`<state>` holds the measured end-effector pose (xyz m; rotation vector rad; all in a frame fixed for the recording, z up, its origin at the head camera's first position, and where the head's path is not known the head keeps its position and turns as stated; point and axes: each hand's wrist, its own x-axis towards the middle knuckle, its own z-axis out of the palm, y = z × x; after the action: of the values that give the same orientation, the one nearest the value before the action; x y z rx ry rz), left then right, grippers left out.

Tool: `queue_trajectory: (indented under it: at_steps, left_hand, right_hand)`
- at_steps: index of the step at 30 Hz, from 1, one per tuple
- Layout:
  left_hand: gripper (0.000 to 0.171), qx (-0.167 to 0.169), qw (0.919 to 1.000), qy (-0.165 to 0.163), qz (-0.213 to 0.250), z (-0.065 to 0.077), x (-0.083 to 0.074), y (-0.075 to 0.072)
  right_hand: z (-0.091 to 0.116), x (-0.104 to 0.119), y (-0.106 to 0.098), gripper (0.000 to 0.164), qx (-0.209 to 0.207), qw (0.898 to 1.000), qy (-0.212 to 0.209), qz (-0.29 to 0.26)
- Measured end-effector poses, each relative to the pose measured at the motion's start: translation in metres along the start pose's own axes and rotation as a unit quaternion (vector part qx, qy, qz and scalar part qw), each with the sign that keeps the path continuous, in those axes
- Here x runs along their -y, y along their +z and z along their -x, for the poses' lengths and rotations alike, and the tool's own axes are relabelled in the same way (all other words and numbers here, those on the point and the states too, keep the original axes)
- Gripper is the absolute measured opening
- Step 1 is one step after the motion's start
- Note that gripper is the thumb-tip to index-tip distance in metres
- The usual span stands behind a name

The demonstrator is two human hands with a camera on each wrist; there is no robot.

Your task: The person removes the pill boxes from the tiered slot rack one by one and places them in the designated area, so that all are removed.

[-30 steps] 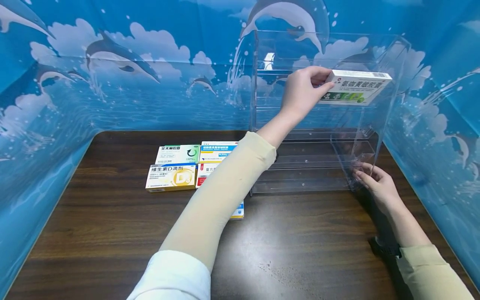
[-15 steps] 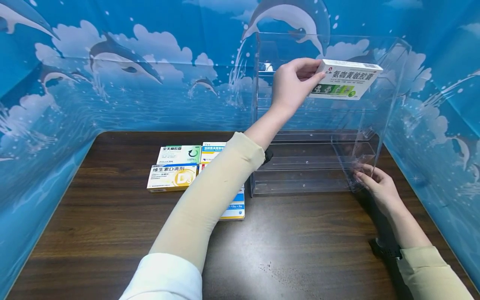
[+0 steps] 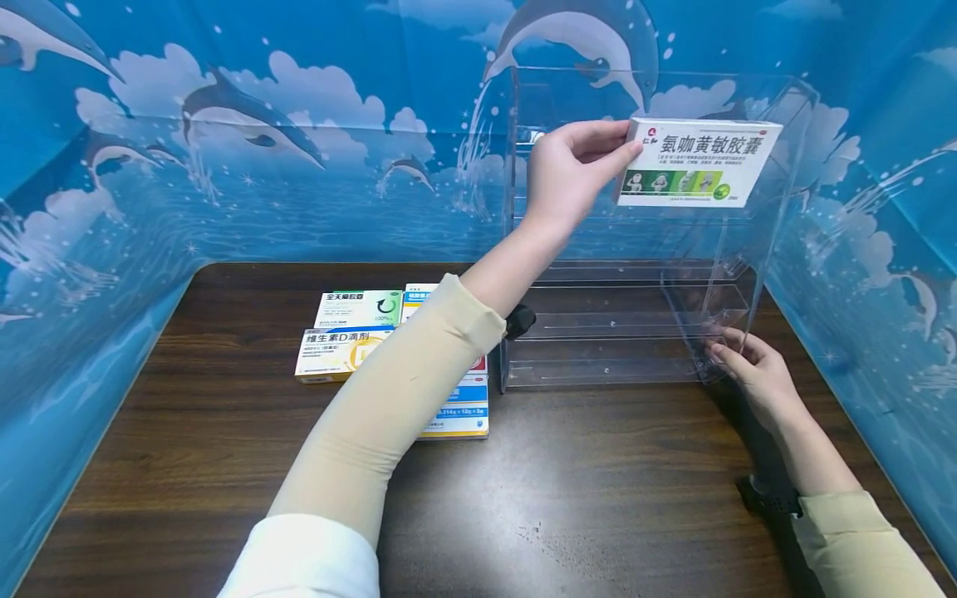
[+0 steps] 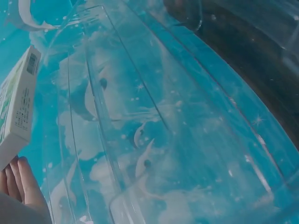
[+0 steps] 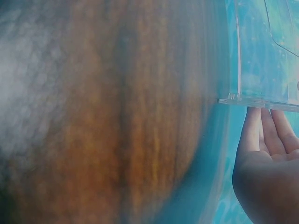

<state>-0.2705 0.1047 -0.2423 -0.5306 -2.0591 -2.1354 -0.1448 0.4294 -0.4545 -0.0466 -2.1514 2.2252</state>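
My left hand point(image 3: 570, 174) pinches a white medicine box point(image 3: 695, 162) by its left end, thumb in front and fingers behind. The box has a green picture strip and dark printed characters, and it is raised before the upper tiers of a clear acrylic display rack point(image 3: 613, 324). At the left edge of the left wrist view, the end of this white box point(image 4: 21, 100) shows above my fingertips point(image 4: 21, 168). My right hand point(image 3: 755, 370) touches the rack's lower right side. Its fairly straight fingers point(image 5: 254, 123) meet the clear panel point(image 5: 261, 103) in the right wrist view.
Left of the rack, several medicine boxes lie on the dark wooden table point(image 3: 187, 465): a green-white one point(image 3: 359, 307), a yellow-white vitamin D one point(image 3: 336, 353) and a blue-white one point(image 3: 459, 411). My left forearm partly covers the group. A blue dolphin-print curtain point(image 3: 299, 191) surrounds the table.
My left hand has drawn the white medicine box a little left and turned its printed front more squarely toward the head view. The right hand stays at the rack's side.
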Motion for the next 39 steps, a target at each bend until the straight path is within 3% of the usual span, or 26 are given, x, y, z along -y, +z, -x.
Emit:
queue_trajectory:
  at_steps: [8, 22, 30, 39]
  left_hand:
    - [0.027, -0.001, 0.9974, -0.061, 0.039, 0.015, 0.002, -0.012]
    - [0.030, 0.025, 0.9880, -0.128, 0.082, 0.046, 0.011, -0.042]
    - [0.032, 0.018, 0.9757, -0.195, 0.098, 0.060, 0.012, -0.067]
    - [0.040, 0.012, 0.9610, -0.263, 0.085, 0.077, 0.014, -0.103]
  right_hand:
    - [0.000, 0.000, 0.000, 0.031, -0.007, 1.000, 0.009, 0.018]
    - [0.000, 0.000, 0.000, 0.029, -0.013, 0.999, 0.018, 0.031]
    - [-0.001, 0.001, 0.000, 0.022, -0.021, 0.998, 0.031, 0.057]
    - [0.000, 0.001, 0.000, 0.026, -0.013, 0.999, 0.024, 0.032]
